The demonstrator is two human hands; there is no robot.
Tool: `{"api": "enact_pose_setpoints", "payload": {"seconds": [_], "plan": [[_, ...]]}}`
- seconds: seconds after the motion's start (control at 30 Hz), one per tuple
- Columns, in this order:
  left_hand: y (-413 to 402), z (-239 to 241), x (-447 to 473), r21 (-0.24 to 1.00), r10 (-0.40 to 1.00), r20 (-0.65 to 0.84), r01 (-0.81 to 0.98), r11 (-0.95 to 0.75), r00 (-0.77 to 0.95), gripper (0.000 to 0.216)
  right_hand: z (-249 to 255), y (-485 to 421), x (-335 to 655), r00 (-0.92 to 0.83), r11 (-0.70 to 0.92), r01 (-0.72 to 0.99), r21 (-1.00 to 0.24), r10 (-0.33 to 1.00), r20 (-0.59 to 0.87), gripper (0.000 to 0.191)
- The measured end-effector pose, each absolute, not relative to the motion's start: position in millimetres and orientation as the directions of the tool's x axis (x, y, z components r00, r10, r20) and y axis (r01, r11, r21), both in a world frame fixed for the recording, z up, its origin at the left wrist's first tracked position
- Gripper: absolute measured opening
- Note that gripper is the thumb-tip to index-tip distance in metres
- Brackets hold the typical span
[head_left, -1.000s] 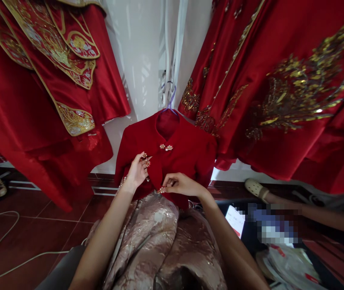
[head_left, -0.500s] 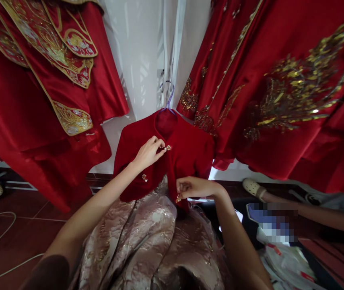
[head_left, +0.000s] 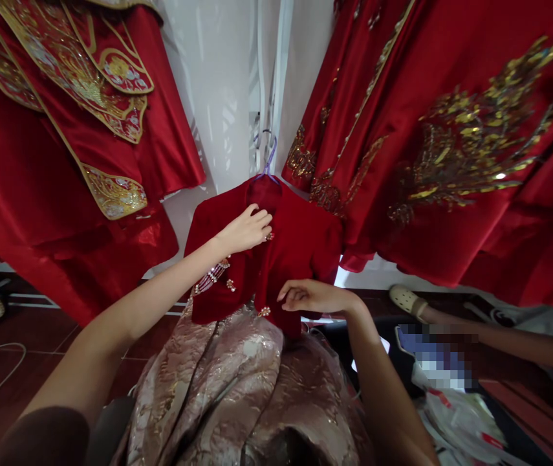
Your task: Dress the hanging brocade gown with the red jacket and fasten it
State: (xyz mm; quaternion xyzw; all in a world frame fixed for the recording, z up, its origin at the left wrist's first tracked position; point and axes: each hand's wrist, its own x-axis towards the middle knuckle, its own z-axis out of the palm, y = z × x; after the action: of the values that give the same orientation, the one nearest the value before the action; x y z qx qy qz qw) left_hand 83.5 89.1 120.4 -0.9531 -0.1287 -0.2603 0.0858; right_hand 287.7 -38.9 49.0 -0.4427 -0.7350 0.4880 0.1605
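One red jacket (head_left: 300, 239) hangs from a purple hanger (head_left: 270, 164) that seems to keep its front upright within reach, the left hand (head_left: 248, 230) at the upper button (head_left: 269, 237), its grip impossible to tell, the right hand (head_left: 312, 296) loosely curled, apparently empty, beside the lower button (head_left: 264, 312), with shiny pinkish cloth (head_left: 249, 369) below.

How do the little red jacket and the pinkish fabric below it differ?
The red jacket looks matte, while the pinkish fabric is shiny and crinkled. The jacket hangs from a purple hanger; the fabric spreads in loose folds below it.
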Motion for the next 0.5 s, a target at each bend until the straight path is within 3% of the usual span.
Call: {"api": "enact_pose_setpoints", "payload": {"seconds": [0.17, 0.33, 0.4, 0.5], "plan": [[81, 126, 79, 0.190, 0.325, 0.569, 0.264, -0.946, 0.756, 0.005, 45, -36, 288, -0.560, 0.125, 0.479, -0.869, 0.806, -0.192, 0.041], [80, 137, 74, 0.523, 0.450, 0.507, 0.152, -0.839, 0.736, 0.006, 49, -38, 282, -0.539, 0.175, 0.456, -0.872, 0.835, -0.114, 0.039], [83, 137, 73, 0.588, 0.480, 0.495, 0.128, -0.799, 0.724, 0.008, 56, -37, 273, -0.481, 0.237, 0.421, -0.876, 0.877, 0.006, 0.034], [86, 134, 73, 0.691, 0.569, 0.497, 0.099, -0.716, 0.655, 0.013, 71, -29, 257, -0.263, 0.382, 0.334, -0.862, 0.916, 0.303, 0.028]]}}
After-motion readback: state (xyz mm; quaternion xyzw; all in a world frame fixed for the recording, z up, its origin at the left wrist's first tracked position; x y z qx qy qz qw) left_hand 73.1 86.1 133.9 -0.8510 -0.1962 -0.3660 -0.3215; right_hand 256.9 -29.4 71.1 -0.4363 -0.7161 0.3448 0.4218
